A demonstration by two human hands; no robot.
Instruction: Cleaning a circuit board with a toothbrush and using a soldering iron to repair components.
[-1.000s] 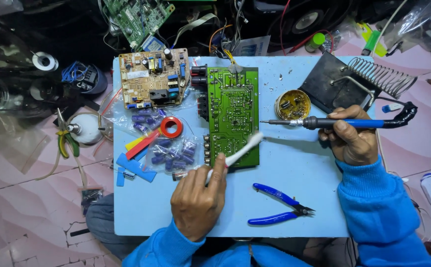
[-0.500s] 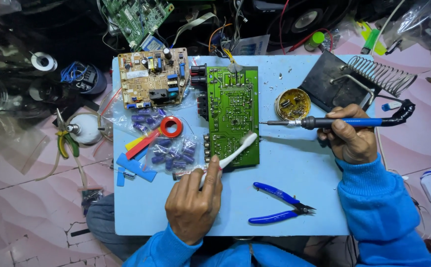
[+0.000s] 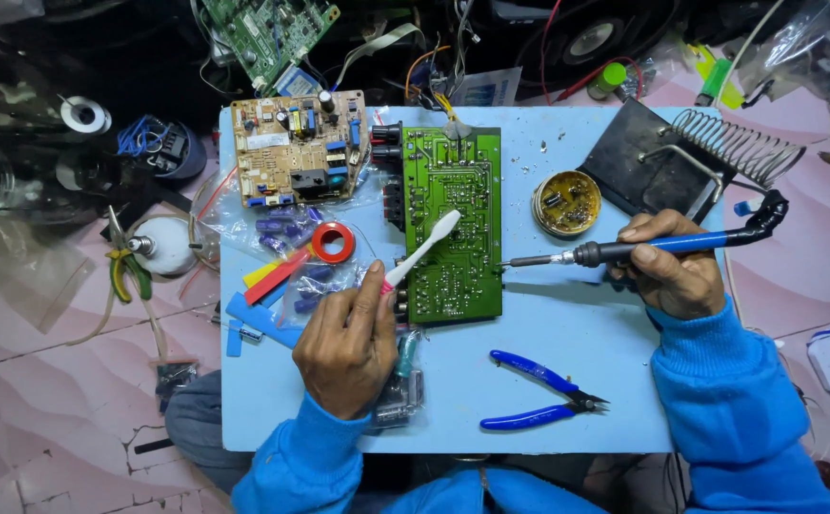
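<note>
Brushing looks under way: left hand pinches a white toothbrush, its head resting on the green circuit board just ahead of the knuckles. Right hand grips a blue soldering iron, tip at the board's right edge. Blue cutters lie untouched between both wrists.

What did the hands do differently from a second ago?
Very little changed. The left hand kept its grip on the white toothbrush, which tilted slightly so its head sits a bit higher over the green circuit board. The right hand still holds the soldering iron with its tip at the board's right edge. The blue cutters, red tape roll and tan board stayed put.
</note>
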